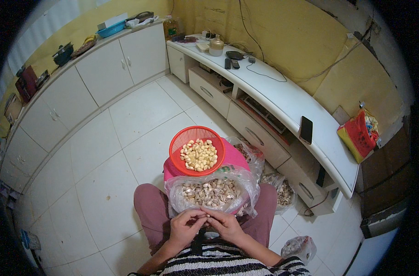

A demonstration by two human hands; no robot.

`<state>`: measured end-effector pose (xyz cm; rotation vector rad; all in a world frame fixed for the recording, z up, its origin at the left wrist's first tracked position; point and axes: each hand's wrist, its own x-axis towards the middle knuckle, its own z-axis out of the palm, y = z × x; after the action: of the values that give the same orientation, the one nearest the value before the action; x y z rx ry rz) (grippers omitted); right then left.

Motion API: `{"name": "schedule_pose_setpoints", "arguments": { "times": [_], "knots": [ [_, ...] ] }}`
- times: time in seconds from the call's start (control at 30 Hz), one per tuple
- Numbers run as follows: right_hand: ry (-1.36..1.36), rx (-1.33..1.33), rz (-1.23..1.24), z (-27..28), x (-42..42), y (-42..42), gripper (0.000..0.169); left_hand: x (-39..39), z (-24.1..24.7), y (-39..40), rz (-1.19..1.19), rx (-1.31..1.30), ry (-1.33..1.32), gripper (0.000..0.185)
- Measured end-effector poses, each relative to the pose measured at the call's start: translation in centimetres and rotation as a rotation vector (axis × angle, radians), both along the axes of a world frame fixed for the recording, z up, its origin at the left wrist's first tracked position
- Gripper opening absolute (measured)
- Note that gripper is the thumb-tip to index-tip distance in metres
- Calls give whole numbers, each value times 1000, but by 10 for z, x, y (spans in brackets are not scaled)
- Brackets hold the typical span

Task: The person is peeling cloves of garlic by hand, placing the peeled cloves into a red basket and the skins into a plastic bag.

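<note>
My left hand [182,225] and my right hand [228,226] meet at the fingertips over my lap. Between them they pinch a small pale garlic clove [207,216], mostly hidden by the fingers. Just beyond the hands lies an open clear plastic bag [177,189] full of unpeeled garlic cloves [211,193]. Behind the bag, a red plastic colander [174,146] contains many peeled, cream-coloured cloves [199,155]. Bag and colander both rest on a pink round support [237,153] in front of my knees.
Plastic bags of garlic or skins [282,193] stand on the tiled floor [102,196] right of my knees, and another tied-looking bag [299,246] sits nearer. A white TV cabinet [264,96] bearing a smartphone [306,130] runs along the right. White cupboards [106,72] line the left.
</note>
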<state>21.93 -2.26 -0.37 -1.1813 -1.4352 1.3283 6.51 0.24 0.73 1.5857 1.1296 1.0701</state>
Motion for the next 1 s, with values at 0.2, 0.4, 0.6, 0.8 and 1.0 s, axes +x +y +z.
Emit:
{"name": "schedule_pose_setpoints", "arguments": {
  "times": [0.2, 0.4, 0.6, 0.8, 1.0],
  "knots": [
    [-90, 108, -3, -1, -3, 0, 36, -3, 2, 3, -4, 253, 143, 14],
    [191, -100, 18, -3, -1, -3, 35, -5, 6, 3, -11, 269, 185, 14],
    [12, 123, 14, 0, 3, -1, 31, -8, 12, 2, -43, 227, 158, 14],
    [368, -206, -25, -4, 6, -4, 23, -11, 12, 3, -102, 118, 101, 14],
    [684, -410, -41, -19, 4, -6, 20, -9, 16, 3, -130, 100, 51, 13]
  ]
}}
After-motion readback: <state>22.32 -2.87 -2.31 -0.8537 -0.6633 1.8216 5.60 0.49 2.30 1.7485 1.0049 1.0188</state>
